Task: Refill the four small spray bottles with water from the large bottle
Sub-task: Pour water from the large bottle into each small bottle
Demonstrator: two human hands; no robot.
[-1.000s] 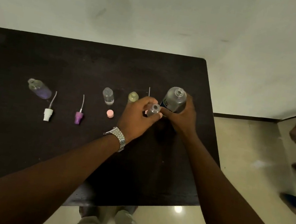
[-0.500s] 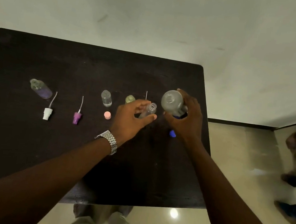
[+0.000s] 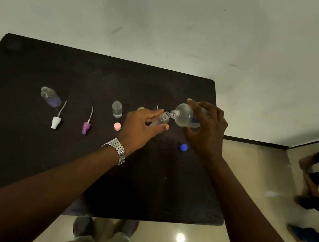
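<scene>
The blue cap (image 3: 183, 147) lies on the dark bench (image 3: 24, 162) near its right edge, and I place everything else from it. Just behind the cap, the right hand (image 3: 206, 132) has fingers and thumb wrapped round the large bottle (image 3: 186, 115). The bottle is lifted clear of the bench and tipped almost onto its side, its open mouth pointing left.

To the cap's left and a little further back, the left hand (image 3: 141, 126) pinches a small spray bottle (image 3: 161, 120) between thumb and fingers. It is held tilted, its open neck raised toward the large bottle's mouth. The two openings are just beside each other, and I cannot tell whether water is running. A metal watch (image 3: 118, 151) sits on the left wrist.

Further left of the cap, past the left hand, a pink cap (image 3: 117, 126) lies on the bench. Just behind it a clear small bottle (image 3: 117, 109) stands upright with no top. Further left again lie a purple sprayer head (image 3: 86, 127) and then a white sprayer head (image 3: 56, 122), each with a thin dip tube pointing away. Furthest from the cap is a purple-tinted bottle (image 3: 51, 97) with its neck open.

A yellowish bottle (image 3: 141, 108) peeks out behind the left knuckles, mostly hidden. Right of the cap, off the bench, blurred legs (image 3: 316, 204) of other people stand on the glossy floor.
</scene>
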